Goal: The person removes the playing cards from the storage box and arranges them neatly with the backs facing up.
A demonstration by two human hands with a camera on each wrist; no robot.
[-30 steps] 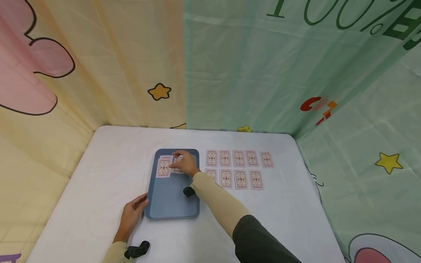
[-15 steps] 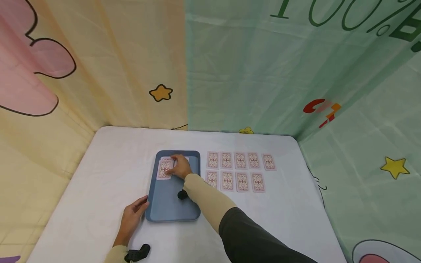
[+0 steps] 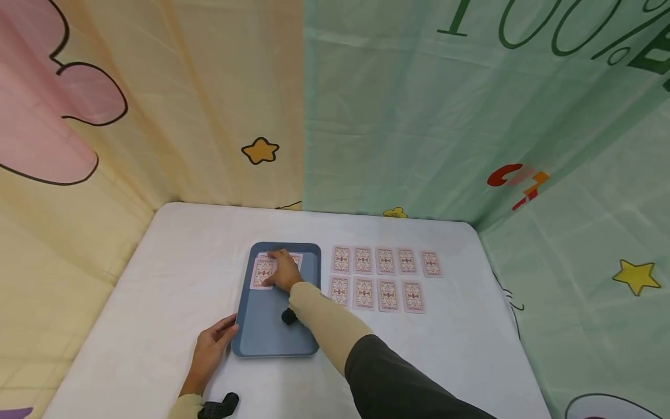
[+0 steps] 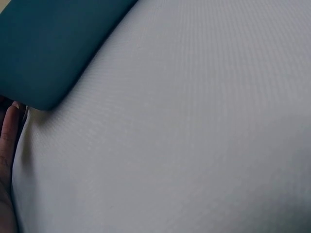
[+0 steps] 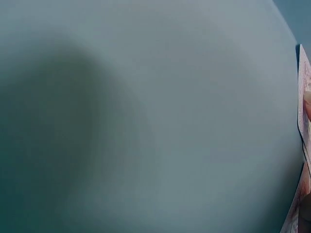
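Note:
A blue tray (image 3: pixel 267 326) lies on the white-covered table, with patterned playing cards face down near its far end. My right hand (image 3: pixel 285 273) reaches over it, thumb and fingers spread along a playing card (image 3: pixel 260 272) at the upper left of the tray. Beside it, a second card (image 3: pixel 297 259) is partly covered by the hand. In the right wrist view a fingertip (image 5: pixel 308 104) touches a card (image 5: pixel 303 73) at the right edge. My left hand (image 3: pixel 208 349) touches the tray's near left edge with extended fingers; the left wrist view shows a finger (image 4: pixel 8 131) by its corner.
Right of the tray, two rows of face-down cards (image 3: pixel 385 262) lie on the table (image 3: pixel 450 361). Printed curtains (image 3: pixel 377 128) close off the back and sides. A black wrist device (image 3: pixel 289 316) on the right arm hangs over the tray.
My right hand has shifted left from the right-hand card to the left-hand card on the tray. My left hand stays at the tray's edge. The head view has shifted slightly.

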